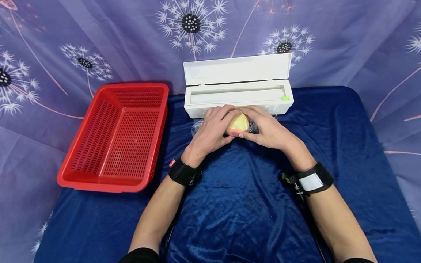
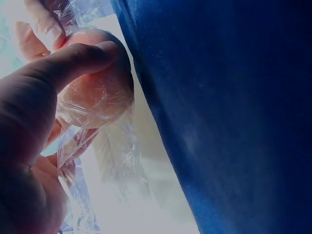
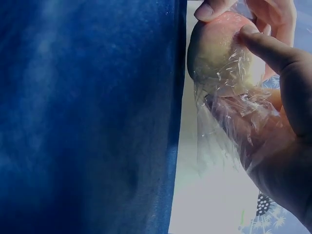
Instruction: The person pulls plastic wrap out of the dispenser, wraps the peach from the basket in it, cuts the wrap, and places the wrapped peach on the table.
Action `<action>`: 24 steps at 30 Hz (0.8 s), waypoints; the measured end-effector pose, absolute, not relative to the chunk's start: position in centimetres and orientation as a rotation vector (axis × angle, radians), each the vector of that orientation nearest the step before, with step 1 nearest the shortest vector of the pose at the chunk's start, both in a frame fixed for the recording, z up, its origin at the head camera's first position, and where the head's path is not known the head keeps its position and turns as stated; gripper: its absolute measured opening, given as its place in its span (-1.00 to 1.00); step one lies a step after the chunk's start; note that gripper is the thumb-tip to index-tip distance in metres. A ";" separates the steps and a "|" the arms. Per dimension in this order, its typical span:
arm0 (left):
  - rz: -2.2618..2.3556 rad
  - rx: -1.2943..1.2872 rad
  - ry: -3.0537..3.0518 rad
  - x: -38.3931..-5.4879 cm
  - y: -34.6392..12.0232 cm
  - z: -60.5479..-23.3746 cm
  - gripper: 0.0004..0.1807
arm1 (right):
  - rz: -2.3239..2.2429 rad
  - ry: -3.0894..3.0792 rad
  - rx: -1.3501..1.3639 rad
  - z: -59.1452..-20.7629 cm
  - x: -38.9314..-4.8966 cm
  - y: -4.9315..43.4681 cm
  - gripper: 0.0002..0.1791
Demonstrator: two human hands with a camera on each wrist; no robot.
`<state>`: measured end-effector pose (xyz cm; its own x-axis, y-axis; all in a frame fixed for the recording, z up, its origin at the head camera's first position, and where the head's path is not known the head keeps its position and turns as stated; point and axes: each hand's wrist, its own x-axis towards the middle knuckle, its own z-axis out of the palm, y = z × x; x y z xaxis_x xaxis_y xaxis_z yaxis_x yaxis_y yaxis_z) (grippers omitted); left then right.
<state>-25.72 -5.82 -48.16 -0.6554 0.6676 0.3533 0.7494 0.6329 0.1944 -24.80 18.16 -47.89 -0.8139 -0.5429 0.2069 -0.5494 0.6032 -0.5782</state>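
A round yellow-and-pink fruit (image 1: 238, 124) is held between both hands, just in front of the white box. Clear plastic wrap (image 3: 234, 105) clings to its surface and trails off it in crumpled folds in both wrist views. My left hand (image 1: 215, 128) grips the fruit from the left, its thumb pressed on the skin in the left wrist view. From the other side my right hand (image 1: 268, 128) grips it, thumb and curled fingers around it. The fruit's far side is hidden behind the fingers.
Behind the hands stands a long white cling film box (image 1: 238, 106), lid raised, with a roll (image 1: 236, 96) inside and a green slider (image 1: 285, 98) at its right end. A red perforated basket (image 1: 152, 146) sits at left. Dark blue cloth (image 1: 236, 204) covers the table; a dandelion-print curtain (image 1: 131, 33) hangs behind.
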 end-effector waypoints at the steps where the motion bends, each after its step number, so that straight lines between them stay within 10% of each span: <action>1: -0.481 -1.151 -2.607 -25.7 -5.8 -48.2 -0.11 | 1.011 -2.795 0.950 -47.8 -24.7 18.1 -0.11; 24: -0.509 -1.082 -2.655 -25.9 -5.8 -48.4 -0.08 | 0.838 -2.623 0.989 -47.8 -24.5 17.0 -0.07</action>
